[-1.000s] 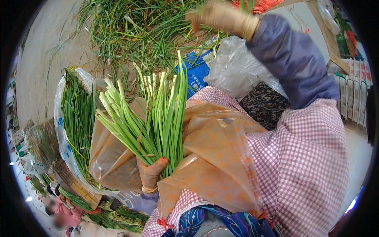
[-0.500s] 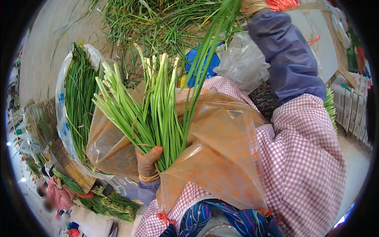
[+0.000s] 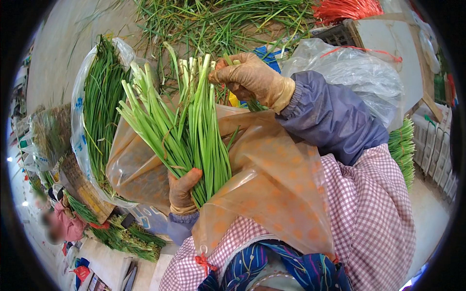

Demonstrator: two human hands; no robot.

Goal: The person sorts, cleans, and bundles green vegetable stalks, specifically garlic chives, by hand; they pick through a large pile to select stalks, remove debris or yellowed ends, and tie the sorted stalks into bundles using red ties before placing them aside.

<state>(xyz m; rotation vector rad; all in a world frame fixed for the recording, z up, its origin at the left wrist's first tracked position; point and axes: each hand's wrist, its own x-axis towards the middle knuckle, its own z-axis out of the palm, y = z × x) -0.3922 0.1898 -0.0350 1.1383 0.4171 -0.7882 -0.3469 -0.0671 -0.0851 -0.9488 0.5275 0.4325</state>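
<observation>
Nearest, I saw the left hand (image 3: pixel 182 190) clamped round the bunch of green stalks (image 3: pixel 187 128), fingers hidden behind it. At one o'clock, the right hand (image 3: pixel 248 77) pinched the stalk tips. Farther, the loose greens pile (image 3: pixel 218 19) ran off-frame.

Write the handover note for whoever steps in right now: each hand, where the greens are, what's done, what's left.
Left hand: gloved, gripping the bunch of green stalks at its lower end, cut tips fanned upward.
Right hand: gloved, fingers at the top of the bunch, on the stalk tips.
Around: an orange plastic sheet covers the lap under the bunch; a clear bag of greens lies to the left; loose greens spread on the ground ahead; red ties at the top right.
Done: a bunch is gathered in hand.
Left: bunch not tied; loose pile remains.
</observation>
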